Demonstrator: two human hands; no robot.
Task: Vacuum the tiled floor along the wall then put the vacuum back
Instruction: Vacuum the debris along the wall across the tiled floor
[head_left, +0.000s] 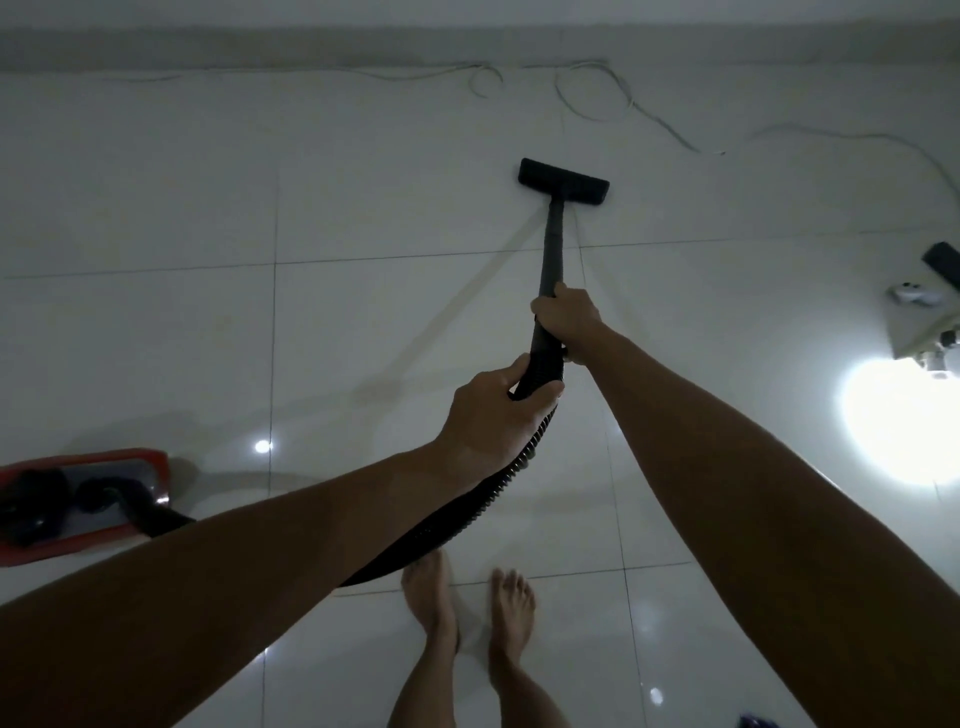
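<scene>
Black vacuum wand, head flat on tiled floor.

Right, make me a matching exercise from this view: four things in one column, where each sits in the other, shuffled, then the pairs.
Things:
1. floor nozzle
2. red vacuum body
3. left hand
4. loose white cable

Places:
A. lying on the tiles close to the wall
B. on the floor at the left edge of view
C. gripping where the ribbed hose meets the wand
D. flat on the tiles at the far end of the wand

Pairs: 1-D, 2-B, 3-C, 4-A
</scene>
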